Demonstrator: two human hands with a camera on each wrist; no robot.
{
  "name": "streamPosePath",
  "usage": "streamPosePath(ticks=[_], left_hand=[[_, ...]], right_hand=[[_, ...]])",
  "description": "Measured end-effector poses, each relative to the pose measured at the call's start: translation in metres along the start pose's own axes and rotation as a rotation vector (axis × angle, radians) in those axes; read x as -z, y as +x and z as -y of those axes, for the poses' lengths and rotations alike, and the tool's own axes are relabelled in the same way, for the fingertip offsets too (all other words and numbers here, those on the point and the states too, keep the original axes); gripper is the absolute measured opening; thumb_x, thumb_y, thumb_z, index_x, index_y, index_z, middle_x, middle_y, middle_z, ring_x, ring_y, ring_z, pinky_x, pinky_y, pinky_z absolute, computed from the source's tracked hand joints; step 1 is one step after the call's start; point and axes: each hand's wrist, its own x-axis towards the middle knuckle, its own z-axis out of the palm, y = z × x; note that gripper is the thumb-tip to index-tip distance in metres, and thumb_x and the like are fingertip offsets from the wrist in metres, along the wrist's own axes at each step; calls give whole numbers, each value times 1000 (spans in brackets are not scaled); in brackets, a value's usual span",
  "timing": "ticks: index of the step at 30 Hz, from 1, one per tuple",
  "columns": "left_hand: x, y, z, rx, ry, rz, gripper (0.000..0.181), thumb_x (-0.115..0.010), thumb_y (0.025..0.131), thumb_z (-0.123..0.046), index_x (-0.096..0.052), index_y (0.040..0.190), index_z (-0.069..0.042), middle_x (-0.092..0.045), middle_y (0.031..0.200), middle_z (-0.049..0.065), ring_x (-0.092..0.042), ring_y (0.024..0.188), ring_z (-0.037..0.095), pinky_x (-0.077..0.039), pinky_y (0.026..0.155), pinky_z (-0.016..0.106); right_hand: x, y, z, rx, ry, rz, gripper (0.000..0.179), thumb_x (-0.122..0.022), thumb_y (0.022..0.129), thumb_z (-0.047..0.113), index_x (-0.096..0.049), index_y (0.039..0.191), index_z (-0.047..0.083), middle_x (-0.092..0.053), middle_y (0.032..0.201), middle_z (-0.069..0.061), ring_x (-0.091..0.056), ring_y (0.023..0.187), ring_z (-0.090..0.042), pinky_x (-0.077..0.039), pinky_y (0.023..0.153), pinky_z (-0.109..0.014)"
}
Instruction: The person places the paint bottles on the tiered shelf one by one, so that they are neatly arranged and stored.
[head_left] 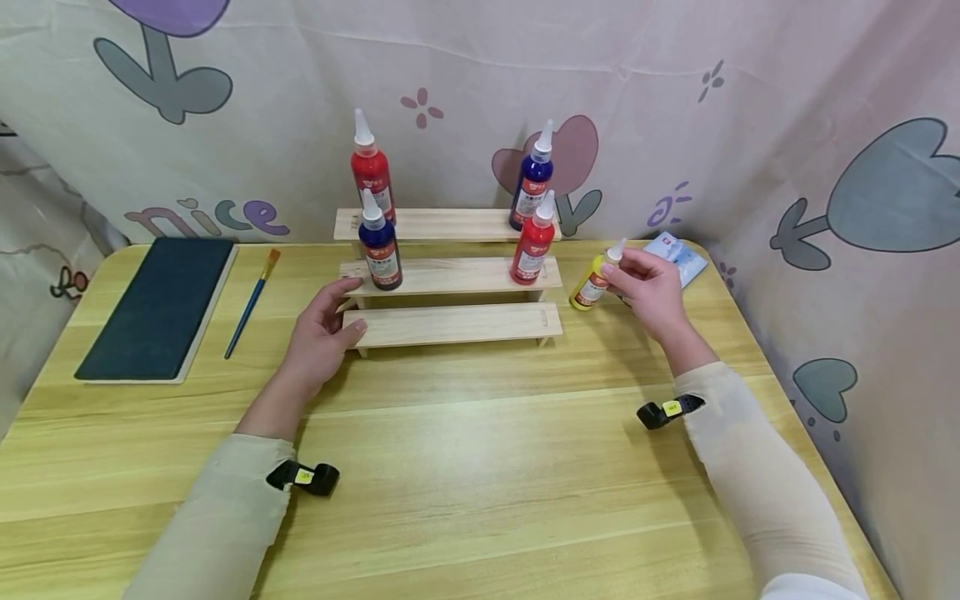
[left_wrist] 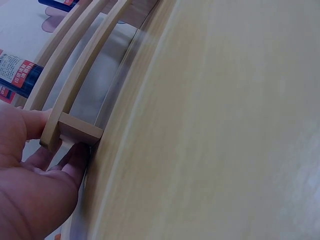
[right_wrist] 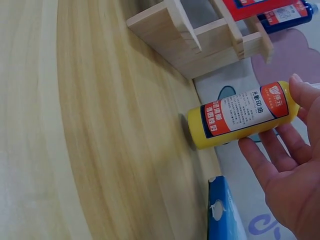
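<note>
A three-step wooden rack stands at the back of the table. My left hand grips the left end of its lowest step, thumb on top, as the left wrist view also shows. My right hand holds a yellow ink bottle near its white nozzle, just right of the rack. The bottle leans slightly, its base close over the table. On the top step are a red bottle at left and a blue bottle at right. The middle step bears a blue bottle at left and a red one at right.
A dark notebook and a blue-handled paintbrush lie left of the rack. Behind my right hand lies a blue and white packet. A printed curtain hangs along the table's back and sides.
</note>
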Motion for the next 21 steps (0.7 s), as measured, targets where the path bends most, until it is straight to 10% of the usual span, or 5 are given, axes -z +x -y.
streamPosePath(ticks=[21], left_hand=[[-1,-1,0,-17,-11,0,63,-57,95,12,-47,149,-19,-35,157,4,-30,143,25,-21,117,45]], right_hand=[[5,-36,33,14,123,31,16,-75,87,-2,-74,103,-1,-65,90,-8,-66,81,-14,-57,72,-29]])
